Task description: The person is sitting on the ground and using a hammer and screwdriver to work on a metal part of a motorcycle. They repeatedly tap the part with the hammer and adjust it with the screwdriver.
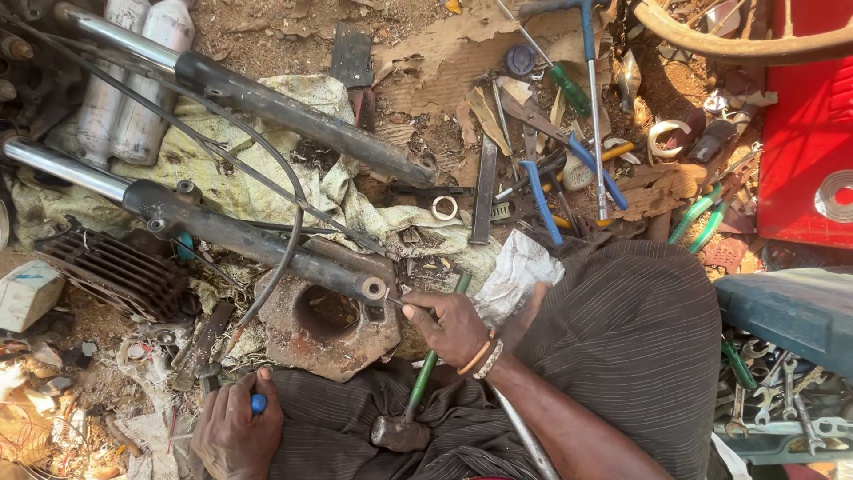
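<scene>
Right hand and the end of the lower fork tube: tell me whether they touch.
Apart. The head view shows the right hand pinching a thin pin whose tip reaches the round end of the lower fork tube; a gap separates the fingertips from the tube.

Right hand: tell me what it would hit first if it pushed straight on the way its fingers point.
The right hand points up-left, pinching a thin pin-like piece. Straight ahead lies the round open end of the lower fork tube, almost touching the fingertips, so that comes first. Depth is hard to judge; the rusty metal block sits just below.
</scene>
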